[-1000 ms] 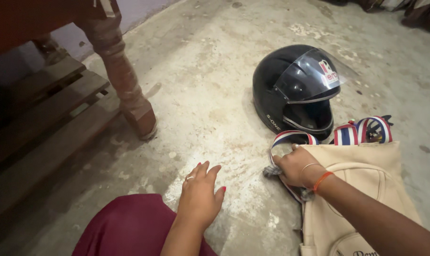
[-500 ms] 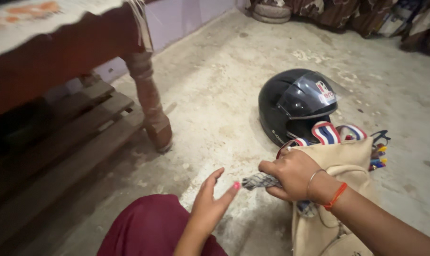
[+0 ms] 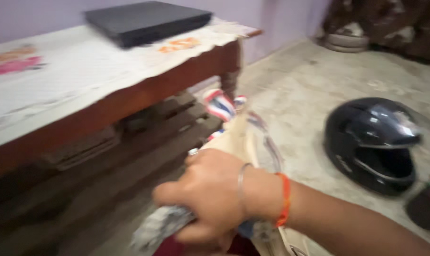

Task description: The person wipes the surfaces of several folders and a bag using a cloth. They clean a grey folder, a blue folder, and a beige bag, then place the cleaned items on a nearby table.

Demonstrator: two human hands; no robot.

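One hand, the right hand [image 3: 208, 192], filled the lower middle of the blurred view, its fingers curled tight around a bunched checked cloth [image 3: 160, 227] of grey and white that hung out below the fist to the left. Just behind the knuckles rose the beige bag [image 3: 238, 137], lifted off the floor, with a red, white and blue striped strap [image 3: 219, 105] looping above its top edge. A thin metal bangle and an orange thread circled the wrist. The left hand was not in view. To the left ran the long edge of a low wooden table [image 3: 129, 97] under a pale cover, a dark flat box [image 3: 146, 20] on top, close beside the bag. Bare concrete floor [image 3: 300, 90] lay open to the right as far as a black helmet [image 3: 371, 142], well apart from the hand.
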